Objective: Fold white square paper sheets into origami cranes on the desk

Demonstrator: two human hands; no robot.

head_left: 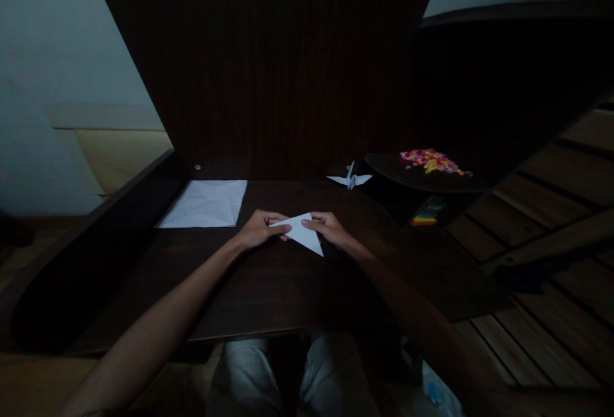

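Note:
A white sheet of paper folded into a triangle (303, 233) is held just above the dark wooden desk (268, 295). My left hand (261, 228) pinches its left corner, thumb on top and fingers beneath. At the upper right edge, my right hand (329, 228) grips the paper between thumb and fingers. One pointed corner hangs down toward me. Behind my hands, a little to the right, a folded paper crane (351, 179) stands at the back of the desk. On the left lies a stack of white paper (206, 203).
A curved dark shelf (384, 164) on the right bears a pile of small pink, red and yellow pieces (434, 161). Under it sits a small item with a yellow-orange edge (424, 220). A raised side panel (110, 231) bounds the desk on the left.

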